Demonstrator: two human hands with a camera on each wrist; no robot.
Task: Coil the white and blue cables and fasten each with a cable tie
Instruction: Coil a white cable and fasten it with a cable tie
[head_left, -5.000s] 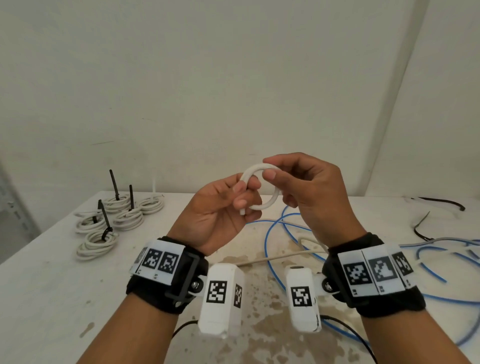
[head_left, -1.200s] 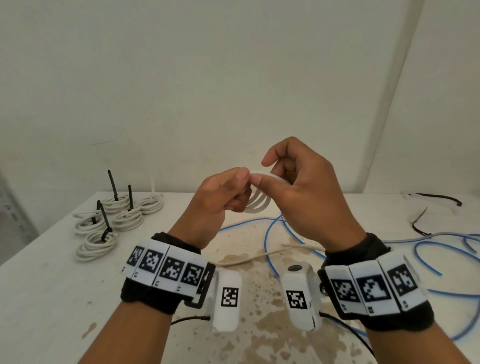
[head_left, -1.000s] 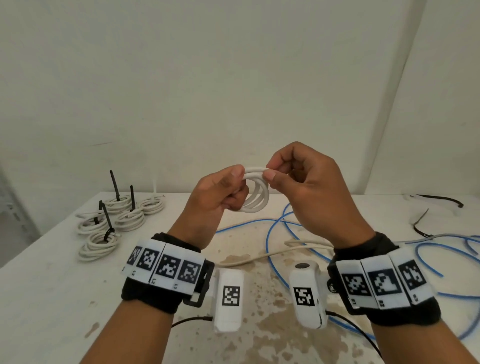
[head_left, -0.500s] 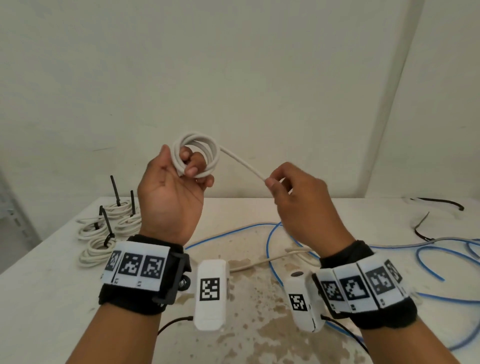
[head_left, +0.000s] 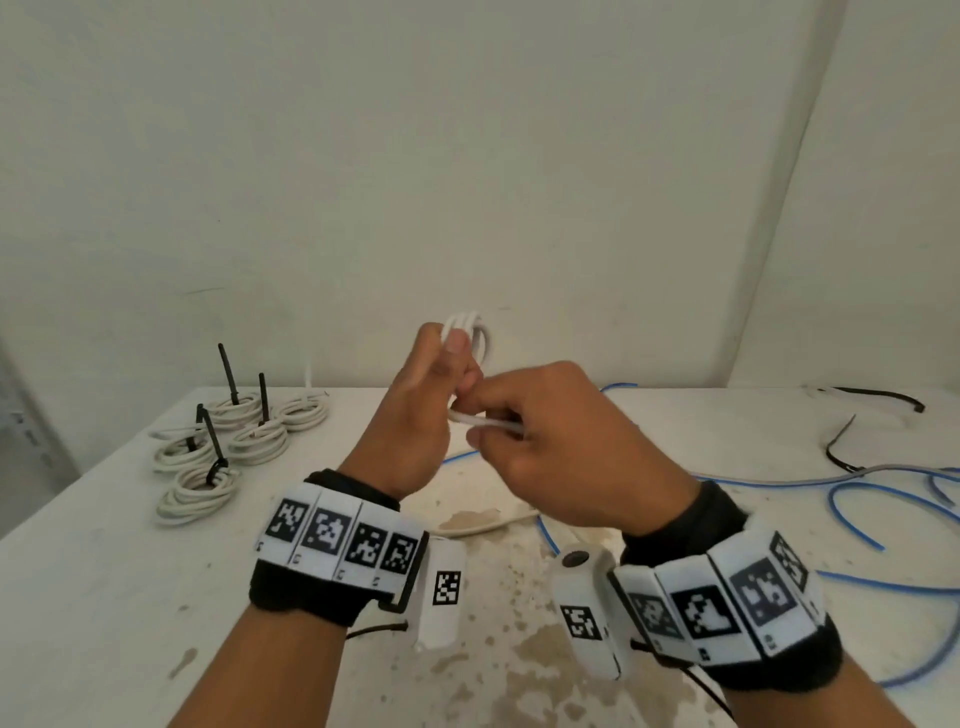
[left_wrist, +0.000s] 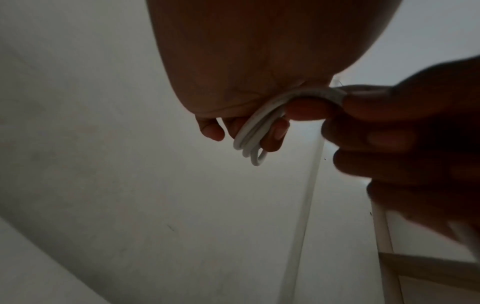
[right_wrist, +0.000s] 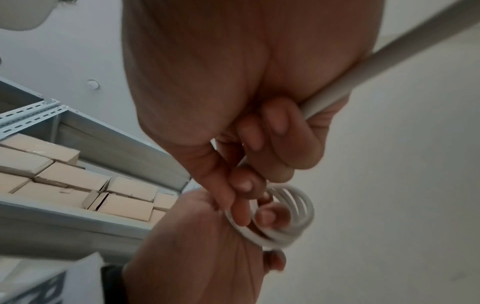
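Observation:
My left hand (head_left: 456, 364) grips a small coil of white cable (head_left: 471, 332) in front of the wall, above the table; its loops stick out past the fingers (left_wrist: 251, 144). My right hand (head_left: 485, 428) is pressed against it and pinches the cable's loose strand (head_left: 496, 425) at the bottom of the coil (right_wrist: 294, 218). The strand's tail runs back through the right palm (right_wrist: 335, 96). Loose blue cable (head_left: 852, 512) lies in loops on the table to the right. Black cable ties (head_left: 878, 397) lie at the far right.
Several white coils fastened with black ties (head_left: 223, 447) sit at the table's back left. The white table (head_left: 104, 571) has a stained patch in the middle. The right wrist view shows a metal shelf with cardboard boxes (right_wrist: 78, 185) to the left.
My left hand came down and to the right with the coil. My right hand closed the gap, bringing the stretched strand against the coil's lower side.

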